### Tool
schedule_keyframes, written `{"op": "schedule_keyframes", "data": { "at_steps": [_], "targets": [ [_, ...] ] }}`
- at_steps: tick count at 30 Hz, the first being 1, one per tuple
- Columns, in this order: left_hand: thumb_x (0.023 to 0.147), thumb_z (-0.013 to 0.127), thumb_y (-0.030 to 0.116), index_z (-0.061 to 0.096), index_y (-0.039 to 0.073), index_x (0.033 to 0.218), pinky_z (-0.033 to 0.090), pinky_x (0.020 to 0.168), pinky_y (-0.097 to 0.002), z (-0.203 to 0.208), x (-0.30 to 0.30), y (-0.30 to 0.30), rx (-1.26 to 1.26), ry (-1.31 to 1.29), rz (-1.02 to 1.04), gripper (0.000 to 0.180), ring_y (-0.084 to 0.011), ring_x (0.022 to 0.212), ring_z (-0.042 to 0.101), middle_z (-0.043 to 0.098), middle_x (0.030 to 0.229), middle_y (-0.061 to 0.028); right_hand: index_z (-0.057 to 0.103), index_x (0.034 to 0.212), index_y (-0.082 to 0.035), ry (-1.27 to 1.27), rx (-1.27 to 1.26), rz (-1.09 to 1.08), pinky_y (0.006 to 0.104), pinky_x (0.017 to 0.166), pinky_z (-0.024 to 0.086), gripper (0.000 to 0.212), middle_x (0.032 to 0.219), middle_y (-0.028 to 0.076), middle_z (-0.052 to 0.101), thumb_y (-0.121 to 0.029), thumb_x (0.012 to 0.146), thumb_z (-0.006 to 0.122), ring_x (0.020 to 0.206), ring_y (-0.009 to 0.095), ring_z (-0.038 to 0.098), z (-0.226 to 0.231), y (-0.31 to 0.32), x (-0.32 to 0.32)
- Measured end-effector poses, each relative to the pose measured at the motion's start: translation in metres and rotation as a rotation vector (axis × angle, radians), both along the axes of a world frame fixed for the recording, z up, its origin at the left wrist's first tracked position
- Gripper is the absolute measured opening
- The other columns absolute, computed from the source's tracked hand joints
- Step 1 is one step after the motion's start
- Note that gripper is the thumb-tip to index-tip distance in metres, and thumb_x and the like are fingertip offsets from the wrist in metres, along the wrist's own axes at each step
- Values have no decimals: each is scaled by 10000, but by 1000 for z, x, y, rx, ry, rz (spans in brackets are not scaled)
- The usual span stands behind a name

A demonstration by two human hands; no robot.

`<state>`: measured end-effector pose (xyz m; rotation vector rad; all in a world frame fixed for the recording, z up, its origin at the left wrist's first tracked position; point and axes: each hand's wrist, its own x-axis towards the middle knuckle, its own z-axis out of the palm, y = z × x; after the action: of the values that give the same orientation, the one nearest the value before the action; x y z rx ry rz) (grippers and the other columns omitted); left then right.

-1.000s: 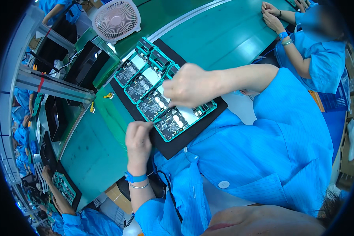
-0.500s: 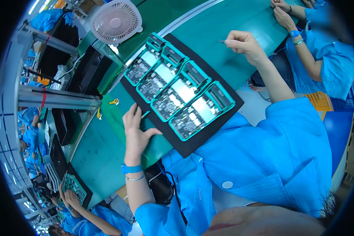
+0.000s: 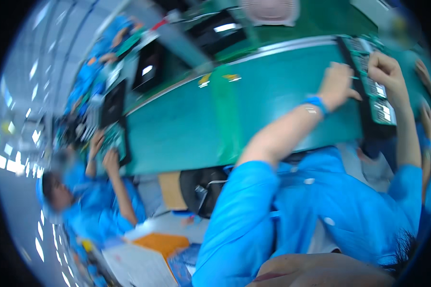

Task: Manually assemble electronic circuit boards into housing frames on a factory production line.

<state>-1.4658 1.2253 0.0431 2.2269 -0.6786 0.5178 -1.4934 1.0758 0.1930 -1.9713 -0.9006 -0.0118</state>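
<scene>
My left hand (image 3: 339,86), smeared by motion, is at the left edge of a black board (image 3: 368,115) on the right part of the bench. Its thumb stands apart, and a thin pale-teal tip (image 3: 354,77) juts out beside its fingers. On the black board lies a row of green-framed circuit boards (image 3: 385,113), with shiny white-silver patches. My right hand (image 3: 387,71) is over this row, its fingers curled closed. What those fingers hold is hidden. Both arms partly screen the boards.
The green bench (image 3: 172,129) runs leftward, crossed by a brighter green strip (image 3: 229,115). Two small yellow pieces, one a yellow clip (image 3: 204,80), lie at its back. At left, a person in blue (image 3: 98,205) handles another board (image 3: 112,138). A fan (image 3: 269,10) stands behind.
The view has swung left, so the bench and boards now appear farther right. My right hand has come from beyond the boards to over them, its small thin grey piece now out of sight.
</scene>
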Motion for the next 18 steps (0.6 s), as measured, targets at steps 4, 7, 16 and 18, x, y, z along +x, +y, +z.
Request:
{"op": "schedule_keyframes", "data": {
  "at_steps": [4, 7, 16, 18],
  "targets": [
    [821, 767, 277, 661, -8, 1090, 431, 959, -495, -83, -35, 54, -203, -197, -48, 406, -401, 1135, 568, 646, 1130, -217, 547, 723, -35, 171, -61, 183, 245, 561, 328, 325, 683, -40, 477, -244, 867, 750, 653, 38, 434, -58, 159, -38],
    [872, 687, 200, 676, 22, 1090, 436, 933, -500, -43, -28, 35, -305, -164, -23, 282, -377, 1111, 583, 656, 1118, -175, 554, 689, -64, 195, -113, 334, 237, 506, 286, 384, 602, -42, 449, -346, 869, 741, 571, 40, 402, -50, 177, 3],
    [870, 696, 211, 607, 68, 1294, 442, 927, -452, -59, -158, 129, 228, -37, 450, 456, -360, 1183, 470, 528, 1347, -154, 577, 710, -135, 680, 138, 345, 185, 423, 173, 373, 605, -68, 464, -423, 911, 706, 462, -3, 308, -162, 289, 54],
    [865, 703, 220, 601, 62, 1288, 443, 922, -448, -52, -180, 135, 235, -23, 475, 463, -359, 1187, 471, 520, 1360, -161, 590, 709, -121, 641, 107, 280, 187, 435, 184, 382, 607, -63, 471, -420, 916, 704, 484, -2, 338, -184, 288, 63]
  ]
}}
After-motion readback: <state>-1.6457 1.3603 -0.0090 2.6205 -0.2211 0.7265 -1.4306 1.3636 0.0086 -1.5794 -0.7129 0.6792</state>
